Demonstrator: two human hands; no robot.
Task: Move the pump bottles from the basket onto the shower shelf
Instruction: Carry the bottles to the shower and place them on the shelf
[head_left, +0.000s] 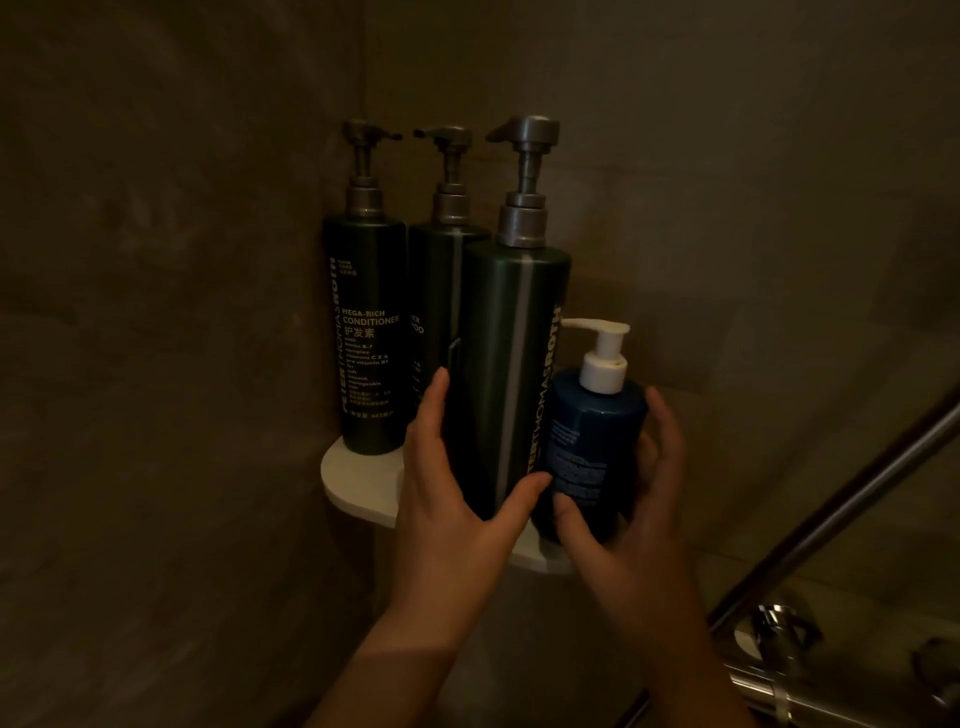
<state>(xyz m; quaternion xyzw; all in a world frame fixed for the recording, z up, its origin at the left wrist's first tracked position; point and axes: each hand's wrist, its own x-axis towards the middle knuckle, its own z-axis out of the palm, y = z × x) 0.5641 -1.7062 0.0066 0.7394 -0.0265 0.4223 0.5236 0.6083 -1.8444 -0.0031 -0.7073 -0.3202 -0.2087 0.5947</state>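
At the shower shelf, the left hand clasps a tall green bottle; fingers of the right hand curl round a small blue bottle. Both are likely stiff, slick plastic, best held mid-body.

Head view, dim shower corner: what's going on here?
A person is arranging pump bottles on a white corner shelf. The left hand grips the tall front bottle; the right hand holds a small blue bottle beside it. A conditioner bottle and a second dark bottle stand at the wall behind. The hands hide whether the held bottles are set down.
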